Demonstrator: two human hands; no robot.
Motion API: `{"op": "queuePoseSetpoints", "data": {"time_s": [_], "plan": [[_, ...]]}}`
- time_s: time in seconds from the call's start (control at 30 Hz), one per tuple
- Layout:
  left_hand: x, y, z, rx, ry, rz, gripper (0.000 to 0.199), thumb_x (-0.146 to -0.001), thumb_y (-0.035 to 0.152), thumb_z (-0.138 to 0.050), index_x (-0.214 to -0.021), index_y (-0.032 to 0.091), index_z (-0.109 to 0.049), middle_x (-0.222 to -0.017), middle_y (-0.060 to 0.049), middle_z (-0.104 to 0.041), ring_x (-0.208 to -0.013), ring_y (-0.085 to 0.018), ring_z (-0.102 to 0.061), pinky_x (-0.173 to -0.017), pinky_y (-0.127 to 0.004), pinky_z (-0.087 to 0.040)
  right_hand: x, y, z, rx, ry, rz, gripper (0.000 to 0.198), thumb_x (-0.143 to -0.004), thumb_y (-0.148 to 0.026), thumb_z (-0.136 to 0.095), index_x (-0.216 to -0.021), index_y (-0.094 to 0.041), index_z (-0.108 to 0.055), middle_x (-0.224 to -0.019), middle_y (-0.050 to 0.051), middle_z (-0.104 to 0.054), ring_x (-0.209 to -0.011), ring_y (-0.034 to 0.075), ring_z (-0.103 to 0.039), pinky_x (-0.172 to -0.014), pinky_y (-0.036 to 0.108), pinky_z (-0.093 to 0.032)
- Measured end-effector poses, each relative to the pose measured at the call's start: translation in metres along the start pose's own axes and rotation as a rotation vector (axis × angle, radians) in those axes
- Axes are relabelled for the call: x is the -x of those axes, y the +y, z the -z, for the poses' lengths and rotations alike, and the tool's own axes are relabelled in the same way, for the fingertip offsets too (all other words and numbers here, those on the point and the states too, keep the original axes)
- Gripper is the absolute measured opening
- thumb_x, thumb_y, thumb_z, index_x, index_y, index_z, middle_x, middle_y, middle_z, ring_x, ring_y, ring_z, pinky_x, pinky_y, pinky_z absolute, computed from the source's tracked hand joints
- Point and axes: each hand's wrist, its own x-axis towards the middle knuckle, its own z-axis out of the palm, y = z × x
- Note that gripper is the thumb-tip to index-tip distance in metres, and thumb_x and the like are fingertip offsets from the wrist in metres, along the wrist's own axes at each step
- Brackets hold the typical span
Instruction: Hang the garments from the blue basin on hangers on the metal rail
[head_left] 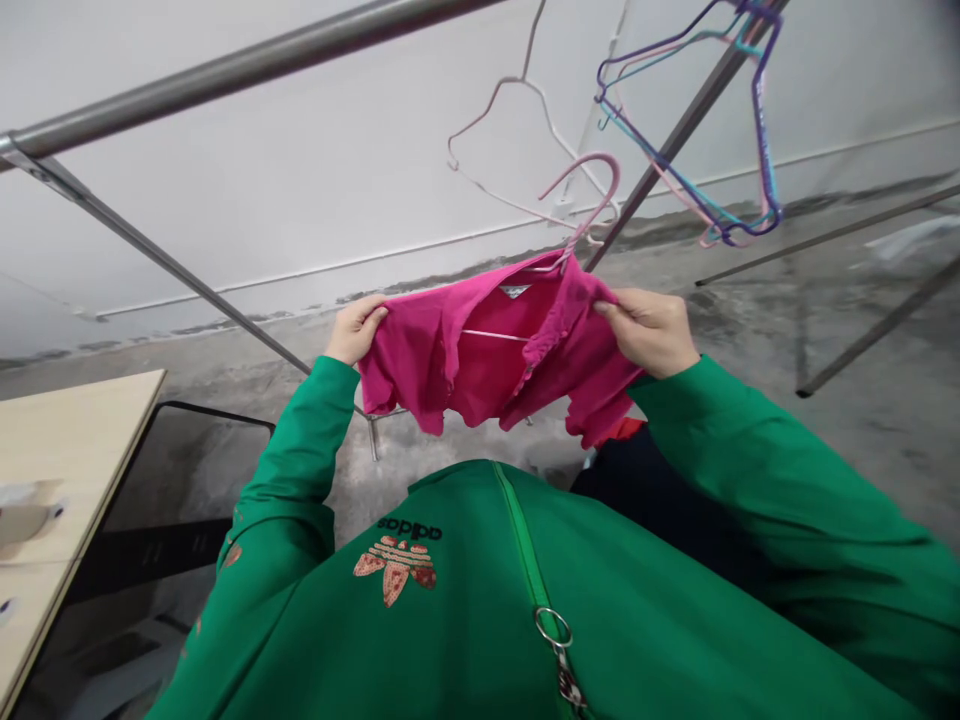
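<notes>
A bright pink short garment (412, 345), with a ruffled front edge and an open neck, is stretched out in front of me. Inside it sits a pale pink hanger (604, 190), its hook standing up out of the neck and its lower bar showing through the opening. My left hand (358, 328) pinches one shoulder of the garment between thumb and fingers. At the opposite shoulder, my right hand (651, 328) grips the cloth the same way. The hanger's ends are hidden under the fabric.
A metal rack rail (247, 75) crosses the upper left. From the rack hang a whitish-pink hanger (551, 115) and several purple, blue and pink hangers (761, 130). A light wooden table (90, 430) stands at the left, beside a black-framed piece (195, 450). Behind is a white wall (300, 180).
</notes>
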Motion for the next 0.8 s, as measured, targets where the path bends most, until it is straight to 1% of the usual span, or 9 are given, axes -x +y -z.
{"op": "queuePoseSetpoints", "data": {"time_s": [0.1, 0.17, 0.27, 0.37, 0.47, 0.67, 0.8], "plan": [[-0.003, 0.007, 0.003, -0.226, 0.022, -0.107, 0.049, -0.096, 0.053, -0.03, -0.091, 0.018, -0.065, -0.091, -0.009, -0.067, -0.092, -0.022, -0.062, -0.088, -0.036, -0.047, -0.001, -0.004, -0.005, -0.052, -0.036, -0.031, 0.033, -0.087, -0.043, -0.052, -0.08, -0.016, -0.069, -0.072, 0.008, -0.069, -0.065, 0.016, -0.06, -0.063, 0.026, -0.045], [-0.004, 0.012, 0.004, -0.351, 0.026, -0.155, 0.053, -0.097, 0.052, -0.024, -0.087, 0.017, -0.062, -0.09, -0.011, -0.065, -0.09, -0.024, -0.06, -0.086, -0.038, -0.045, -0.002, -0.005, -0.01, -0.086, -0.051, -0.054, 0.036, -0.086, -0.048, -0.052, -0.079, -0.017, -0.069, -0.072, 0.007, -0.068, -0.065, 0.016, -0.06, -0.062, 0.027, -0.045], [-0.005, 0.016, 0.007, -0.462, -0.022, -0.174, 0.054, -0.099, 0.048, -0.017, -0.089, 0.015, -0.058, -0.09, -0.013, -0.063, -0.087, -0.024, -0.059, -0.082, -0.038, -0.042, -0.003, -0.004, -0.015, -0.101, -0.069, -0.06, 0.04, -0.087, -0.053, -0.05, -0.072, -0.019, -0.065, -0.063, 0.005, -0.062, -0.059, 0.015, -0.055, -0.058, 0.028, -0.042], [-0.008, 0.021, 0.012, -0.541, -0.065, -0.175, 0.05, -0.099, 0.047, -0.018, -0.09, 0.015, -0.056, -0.088, -0.014, -0.062, -0.084, -0.025, -0.058, -0.081, -0.038, -0.04, -0.003, -0.002, -0.017, -0.077, -0.099, -0.053, 0.044, -0.088, -0.055, -0.047, -0.062, -0.021, -0.055, -0.054, 0.002, -0.049, -0.052, 0.014, -0.046, -0.054, 0.028, -0.036], [-0.012, 0.028, 0.017, -0.607, -0.075, -0.194, 0.046, -0.099, 0.044, -0.02, -0.09, 0.016, -0.055, -0.09, -0.014, -0.062, -0.084, -0.026, -0.058, -0.081, -0.038, -0.038, -0.002, -0.001, -0.018, -0.072, -0.112, -0.051, 0.048, -0.088, -0.056, -0.046, -0.056, -0.02, -0.045, -0.05, 0.0, -0.04, -0.05, 0.012, -0.04, -0.052, 0.027, -0.032], [-0.02, 0.048, 0.024, -0.71, -0.078, -0.246, 0.044, -0.099, 0.04, -0.021, -0.086, 0.016, -0.056, -0.087, -0.013, -0.062, -0.082, -0.026, -0.058, -0.078, -0.037, -0.036, 0.002, -0.001, -0.023, -0.125, -0.071, -0.09, 0.049, -0.086, -0.057, -0.047, -0.056, -0.019, -0.042, -0.05, 0.0, -0.039, -0.05, 0.01, -0.039, -0.052, 0.026, -0.031], [-0.023, 0.061, 0.024, -0.742, -0.121, -0.251, 0.043, -0.099, 0.037, -0.022, -0.087, 0.015, -0.057, -0.087, -0.015, -0.062, -0.082, -0.027, -0.058, -0.077, -0.039, -0.036, 0.002, -0.002, -0.025, -0.133, -0.068, -0.095, 0.049, -0.086, -0.055, -0.048, -0.054, -0.019, -0.037, -0.05, 0.0, -0.038, -0.05, 0.01, -0.038, -0.052, 0.025, -0.031]]}}
